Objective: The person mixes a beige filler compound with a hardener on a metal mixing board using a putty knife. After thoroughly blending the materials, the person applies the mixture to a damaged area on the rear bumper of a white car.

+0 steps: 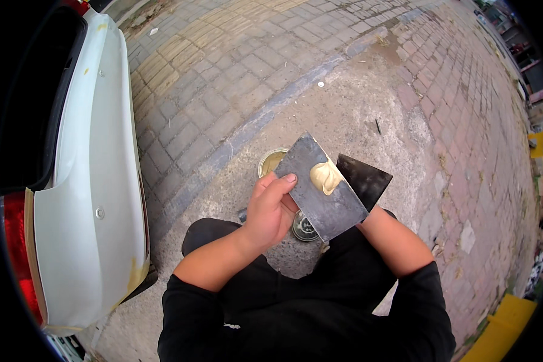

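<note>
My left hand (270, 211) grips the left edge of a grey rectangular putty board (320, 208), its thumb on top. A smooth beige dollop of putty (326, 178) sits on the board's upper right part. Behind the board's right edge sticks out a thin black spreader plate (368, 181). My right hand (371, 218) is mostly hidden beneath the board, its fingers out of sight; it appears to hold the black spreader plate. Partly behind my left hand and the board stands an open tin (263, 161) with beige stuff inside. Lower down, a round dark-topped can (304, 225) shows between my knees.
At the left stands a white car's rear bumper (96, 181) with yellowish patches, beside a red tail light (21, 247). Ahead, a grey kerb strip (247, 130) borders paving bricks. A small dark stick (378, 125) lies on the concrete. Yellow objects (501, 329) stand at the right rim.
</note>
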The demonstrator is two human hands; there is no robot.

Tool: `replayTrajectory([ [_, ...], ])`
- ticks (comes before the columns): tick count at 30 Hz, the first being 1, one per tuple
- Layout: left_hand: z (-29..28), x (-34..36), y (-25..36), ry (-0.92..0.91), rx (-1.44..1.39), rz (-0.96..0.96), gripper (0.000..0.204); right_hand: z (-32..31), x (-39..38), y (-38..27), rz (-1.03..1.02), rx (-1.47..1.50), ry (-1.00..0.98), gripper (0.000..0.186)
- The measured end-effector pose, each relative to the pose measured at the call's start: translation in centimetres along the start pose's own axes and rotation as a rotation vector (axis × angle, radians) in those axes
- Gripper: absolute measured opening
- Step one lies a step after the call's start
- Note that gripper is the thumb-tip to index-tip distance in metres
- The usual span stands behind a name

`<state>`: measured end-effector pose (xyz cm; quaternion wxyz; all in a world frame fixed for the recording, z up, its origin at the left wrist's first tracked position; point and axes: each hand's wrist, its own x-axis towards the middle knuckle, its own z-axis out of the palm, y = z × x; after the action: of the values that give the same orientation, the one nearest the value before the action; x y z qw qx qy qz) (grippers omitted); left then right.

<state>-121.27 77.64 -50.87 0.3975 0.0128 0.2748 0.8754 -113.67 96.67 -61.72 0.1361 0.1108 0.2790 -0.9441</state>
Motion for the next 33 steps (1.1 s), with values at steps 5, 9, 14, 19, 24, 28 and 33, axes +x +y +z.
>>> replayTrajectory([
  [5,-1.1,-0.9,-2.3,-0.029,0.045,-0.049,0.023,-1.4,0.7,1.9,0.091,0.063,0.016,0.032],
  [9,-0.6,-0.9,-2.7,-0.088,0.061,-0.065,0.019,-5.9,2.1,4.1,0.138,0.146,-0.043,0.028],
  [14,0.2,-0.8,-0.7,-0.103,-0.023,0.023,0.03,5.9,0.5,-2.6,0.006,-0.056,0.176,0.025],
  [19,-3.1,2.0,-0.5,0.056,-0.044,0.121,0.042,4.3,0.8,-3.9,-0.119,0.045,0.012,0.035],
  [24,-4.5,3.8,0.0,0.117,0.01,0.183,0.042,6.8,1.6,-4.4,-0.347,-0.23,0.55,0.035],
  [28,-5.8,4.4,0.0,0.06,0.136,0.234,0.036,6.5,1.2,-4.7,-0.393,-0.359,0.467,0.029],
  [33,-4.9,5.3,-1.0,0.16,0.298,0.302,0.029,6.4,0.8,-4.4,-0.375,-0.295,0.311,0.03],
])
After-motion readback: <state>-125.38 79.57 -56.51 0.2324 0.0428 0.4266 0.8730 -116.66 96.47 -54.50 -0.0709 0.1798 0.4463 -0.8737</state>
